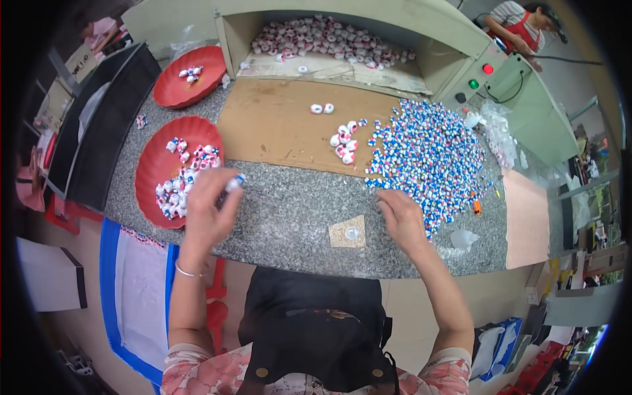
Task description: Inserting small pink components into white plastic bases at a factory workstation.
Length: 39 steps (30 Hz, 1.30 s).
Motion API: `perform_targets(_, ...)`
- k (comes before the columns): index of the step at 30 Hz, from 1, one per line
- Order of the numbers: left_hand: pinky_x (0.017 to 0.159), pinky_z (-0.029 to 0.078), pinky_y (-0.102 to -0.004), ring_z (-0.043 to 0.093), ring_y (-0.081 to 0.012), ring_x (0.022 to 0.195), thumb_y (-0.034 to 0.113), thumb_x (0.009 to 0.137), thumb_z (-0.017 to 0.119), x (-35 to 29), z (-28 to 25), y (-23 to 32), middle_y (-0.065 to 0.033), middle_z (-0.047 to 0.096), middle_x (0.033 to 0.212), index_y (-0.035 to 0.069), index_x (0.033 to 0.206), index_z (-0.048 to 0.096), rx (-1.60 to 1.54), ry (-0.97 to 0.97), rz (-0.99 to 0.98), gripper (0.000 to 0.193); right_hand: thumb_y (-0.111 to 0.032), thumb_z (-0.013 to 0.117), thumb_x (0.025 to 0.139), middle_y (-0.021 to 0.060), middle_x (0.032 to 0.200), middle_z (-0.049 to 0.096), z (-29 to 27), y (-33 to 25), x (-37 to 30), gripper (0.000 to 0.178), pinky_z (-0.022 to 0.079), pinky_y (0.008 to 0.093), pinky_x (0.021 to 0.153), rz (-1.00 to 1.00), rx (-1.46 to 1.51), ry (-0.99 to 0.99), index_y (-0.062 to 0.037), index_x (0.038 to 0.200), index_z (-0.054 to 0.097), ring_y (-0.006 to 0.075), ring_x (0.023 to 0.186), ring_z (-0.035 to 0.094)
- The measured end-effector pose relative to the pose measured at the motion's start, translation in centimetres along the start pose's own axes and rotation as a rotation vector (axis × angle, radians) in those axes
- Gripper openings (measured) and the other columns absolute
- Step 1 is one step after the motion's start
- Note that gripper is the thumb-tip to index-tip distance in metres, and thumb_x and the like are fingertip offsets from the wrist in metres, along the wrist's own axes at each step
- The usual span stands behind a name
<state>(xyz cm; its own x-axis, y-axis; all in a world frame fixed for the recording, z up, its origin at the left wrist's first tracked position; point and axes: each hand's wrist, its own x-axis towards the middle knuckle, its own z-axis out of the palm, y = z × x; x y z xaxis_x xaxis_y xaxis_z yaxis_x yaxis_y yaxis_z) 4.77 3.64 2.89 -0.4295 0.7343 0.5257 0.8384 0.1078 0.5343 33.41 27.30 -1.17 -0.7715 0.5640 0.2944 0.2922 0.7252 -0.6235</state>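
My left hand [209, 209] is closed with thumb and fingers around a small white piece with a blue top [235, 182], held over the granite worktop beside the near red bowl [143, 155]. That scalloped bowl holds several white pieces with blue and pink parts [174, 192]. At the left edge of a big heap of tiny blue, white and red pieces [434, 151], my right hand [404, 220] has thumb and fingertips together. Whatever those fingertips hold is too small to make out. Left of the heap, several larger white and pink round pieces [344, 141] lie on brown cardboard [283, 125].
A machine opening [336, 46] behind the cardboard holds many white and pink pieces. A second red bowl [187, 92] stands far left. Near the front edge are a tan pad [339, 238] and a small clear bottle [464, 238]. Two other people work farther off.
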Motion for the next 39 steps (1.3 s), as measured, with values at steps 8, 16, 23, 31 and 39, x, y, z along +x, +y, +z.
perform_targets(8, 0.089, 0.05, -0.0384, 0.063, -0.0324, 0.1, 0.001, 0.083, 0.065, 5.3, 5.2, 1.1, -0.0154, 0.062, 0.113, 0.001, 0.112, 0.062, -0.174, -0.094, 0.053, 0.029, 0.009, 0.054, 0.074, 0.0158, 0.104, 0.061, 1.8, 1.7, 3.6, 0.029, 0.05, 0.041, 0.086, -0.312, -0.421, -0.127, -0.0008, 0.098, 0.066, 0.0329, 0.099, 0.059)
perform_targets(16, 0.08, 0.05, -0.0428, 0.063, -0.0345, 0.093, 0.002, 0.084, 0.061, 10.7, 19.2, 0.2, -0.0165, 0.061, 0.098, 0.002, 0.102, 0.062, -0.333, -0.282, 0.03, 0.018, 0.007, 0.061, 0.082, 0.0169, 0.1, 0.061, -2.4, -1.0, -3.6, 0.02, 0.053, 0.0384, 0.075, 0.132, 0.012, -0.107, -0.0006, 0.1, 0.066, 0.0337, 0.085, 0.063)
perform_targets(23, 0.08, 0.052, -0.0339, 0.064, -0.0233, 0.093, 0.002, 0.087, 0.065, 9.9, 18.2, 1.5, -0.0116, 0.062, 0.1, 0.0, 0.11, 0.059, -0.404, -0.426, -0.181, 0.024, -0.003, 0.071, 0.082, 0.0178, 0.086, 0.068, -1.9, -0.9, -6.4, 0.017, 0.054, 0.0393, 0.068, 0.08, -0.16, -0.07, -0.002, 0.098, 0.07, 0.035, 0.076, 0.067)
perform_targets(31, 0.081, 0.054, -0.028, 0.064, -0.0131, 0.09, -0.006, 0.089, 0.063, -4.0, 8.3, 4.5, -0.0092, 0.065, 0.108, 0.0, 0.119, 0.059, -1.15, -0.509, -0.646, 0.031, -0.004, 0.071, 0.082, 0.0151, 0.082, 0.066, -2.6, -1.9, -4.3, 0.01, 0.051, 0.0376, 0.061, 0.12, -0.145, -0.187, -0.0005, 0.091, 0.07, 0.0323, 0.069, 0.066)
perform_targets(39, 0.089, 0.055, -0.0293, 0.065, -0.0167, 0.101, -0.001, 0.092, 0.062, -8.4, 7.7, 5.4, -0.0115, 0.065, 0.115, 0.0, 0.124, 0.06, -1.634, -0.367, -0.727, 0.032, 0.001, 0.065, 0.083, 0.0151, 0.08, 0.063, 1.1, -5.3, -1.9, 0.008, 0.052, 0.0416, 0.06, -0.183, -0.253, -0.232, -0.0006, 0.09, 0.067, 0.0341, 0.068, 0.064)
